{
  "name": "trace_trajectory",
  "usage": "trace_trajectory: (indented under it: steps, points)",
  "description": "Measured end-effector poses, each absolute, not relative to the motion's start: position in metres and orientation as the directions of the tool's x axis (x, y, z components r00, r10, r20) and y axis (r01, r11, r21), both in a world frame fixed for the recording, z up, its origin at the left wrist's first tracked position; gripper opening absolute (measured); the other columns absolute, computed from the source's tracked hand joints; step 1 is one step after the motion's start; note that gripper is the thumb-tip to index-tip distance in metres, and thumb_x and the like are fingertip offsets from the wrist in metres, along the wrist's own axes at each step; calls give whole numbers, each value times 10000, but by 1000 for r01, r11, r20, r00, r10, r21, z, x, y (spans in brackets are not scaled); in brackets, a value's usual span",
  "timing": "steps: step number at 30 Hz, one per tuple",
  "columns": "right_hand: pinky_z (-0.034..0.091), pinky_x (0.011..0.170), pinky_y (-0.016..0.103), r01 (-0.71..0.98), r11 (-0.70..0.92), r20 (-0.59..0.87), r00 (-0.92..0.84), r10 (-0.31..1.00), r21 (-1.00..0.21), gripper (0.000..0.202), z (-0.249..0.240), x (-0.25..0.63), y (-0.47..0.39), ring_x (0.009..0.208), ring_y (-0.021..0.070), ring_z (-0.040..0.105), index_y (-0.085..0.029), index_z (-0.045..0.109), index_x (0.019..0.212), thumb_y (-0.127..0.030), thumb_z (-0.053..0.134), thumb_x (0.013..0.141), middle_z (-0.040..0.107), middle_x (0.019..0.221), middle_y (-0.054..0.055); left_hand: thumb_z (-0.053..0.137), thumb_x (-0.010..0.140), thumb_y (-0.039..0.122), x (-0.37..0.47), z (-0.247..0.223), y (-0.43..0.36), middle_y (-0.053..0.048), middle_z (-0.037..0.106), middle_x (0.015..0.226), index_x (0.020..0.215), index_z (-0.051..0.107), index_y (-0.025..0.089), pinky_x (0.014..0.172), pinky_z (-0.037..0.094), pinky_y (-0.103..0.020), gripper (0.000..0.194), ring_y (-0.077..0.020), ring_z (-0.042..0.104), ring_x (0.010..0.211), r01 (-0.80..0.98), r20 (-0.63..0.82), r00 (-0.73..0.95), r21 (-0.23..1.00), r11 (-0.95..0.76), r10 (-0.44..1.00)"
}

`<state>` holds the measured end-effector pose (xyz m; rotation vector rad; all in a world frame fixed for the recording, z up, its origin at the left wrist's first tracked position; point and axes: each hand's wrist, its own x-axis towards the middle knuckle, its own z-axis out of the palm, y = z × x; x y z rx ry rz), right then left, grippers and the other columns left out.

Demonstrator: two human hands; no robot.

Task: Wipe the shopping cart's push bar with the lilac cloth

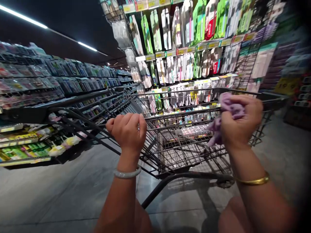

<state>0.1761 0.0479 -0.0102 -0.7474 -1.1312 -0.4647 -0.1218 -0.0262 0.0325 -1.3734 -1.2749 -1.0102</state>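
Observation:
A dark metal shopping cart (179, 150) stands side-on in front of me. Its wire basket is low and wide, with a pinkish package visible through the wires. My left hand (128, 131) is closed round the cart's near top rail, knuckles up, a pale bangle on the wrist. On the right, my right hand (243, 119) is closed on a crumpled purple cloth (233, 108), above the near side of the basket. Part of the cloth hangs down to the left of that wrist, which bears a gold bangle.
Beyond the cart rises a rack (170, 53) of hanging toothbrush-like packs. Long stocked shelves (29, 77) line the left. Folded purplish goods (279, 64) are stacked at the right. Grey floor (68, 191) shows below the cart.

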Motion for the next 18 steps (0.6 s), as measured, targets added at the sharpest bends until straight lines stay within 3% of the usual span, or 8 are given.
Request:
trace_trajectory:
  steps: [5,7,12,15,16,18]
  points:
    - [469,926,458,668,739,997,48,67,-82,394,-7,134,25,1049,246,609,-276,635,1038,-74,637,700,679,1111,8,478,920,308,-123,35,-26,10,531,611,644,471,236,789,260,-398,285,-192,441,690,990,975,128,-135,29,183]
    - [472,922,458,676,733,997,55,57,-79,381,-4,138,25,1049,244,608,-277,636,1036,-74,636,713,675,1109,13,467,928,317,-125,34,-26,5,551,628,652,486,237,792,264,-402,288,-195,448,699,990,972,128,-138,37,196]
    - [461,938,461,654,696,933,355,63,-296,348,-3,156,38,1064,244,586,-254,627,978,-32,571,715,645,1048,34,472,941,339,-117,36,-34,-18,632,711,662,572,238,859,295,-426,314,-211,519,767,1000,970,11,-17,24,241]
    - [471,892,449,662,711,958,279,63,-239,312,-11,136,33,1016,232,590,-257,621,961,-55,594,725,653,1018,19,488,954,328,-94,43,-38,-42,703,1014,787,701,254,957,297,-442,280,-238,570,1010,994,966,-66,86,-69,250]
    - [474,871,437,666,719,971,233,53,-199,312,-13,127,29,1008,225,590,-262,620,968,-60,601,730,657,1028,12,481,961,323,-84,45,-38,-34,689,1126,854,725,271,988,281,-447,272,-240,559,1086,990,965,-27,62,-125,262]
    - [472,895,430,651,750,993,106,59,-114,348,-17,111,24,1046,210,592,-283,619,1003,-58,612,737,667,1083,-12,484,962,315,-65,48,-34,-18,706,1085,924,730,289,1009,268,-444,250,-230,574,1084,971,961,85,-20,-240,264]
